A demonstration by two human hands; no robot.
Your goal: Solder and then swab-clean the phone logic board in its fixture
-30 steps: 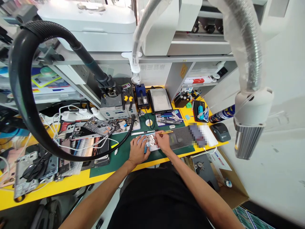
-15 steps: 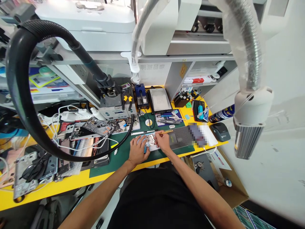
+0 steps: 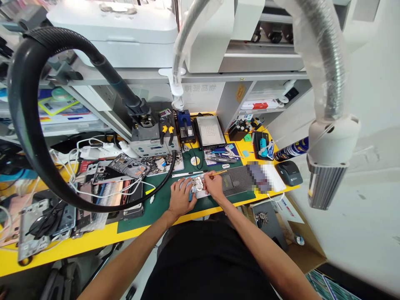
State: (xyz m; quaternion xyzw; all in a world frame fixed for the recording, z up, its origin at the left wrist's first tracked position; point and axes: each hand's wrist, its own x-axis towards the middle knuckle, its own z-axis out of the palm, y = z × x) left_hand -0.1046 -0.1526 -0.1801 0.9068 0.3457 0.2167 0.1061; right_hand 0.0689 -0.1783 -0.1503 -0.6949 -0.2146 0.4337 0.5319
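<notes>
Head view, looking down over a yellow-edged surface (image 3: 93, 239): at far left, a thick black hose (image 3: 21, 108), smooth and rubbery, arcs above a jumble of thin metal phone frames (image 3: 128, 166) and looping white cables (image 3: 106, 192). Next comes a matte green mat (image 3: 162, 204). Over it the left hand (image 3: 180, 196) arches, its fingers spread and grasping the left part of a circuit board (image 3: 197, 183) – silvery, intricate, irregular in outline, with something light blue showing near the thumb.

The board lies between the two hands: rightward of the left fingers, just left of the right ones. Both hands are at it, the left covering more. That cover hides its ends, so I cannot tell its long axis.

The right hand (image 3: 214, 186) pinches a slim yellow tool (image 3: 221, 172), whose shaft slants out to the right; its working tip is too small to make out. Farther right stretch a dark perforated mat (image 3: 240, 181) and a glossy blue spray can (image 3: 292, 148), tilted.
</notes>
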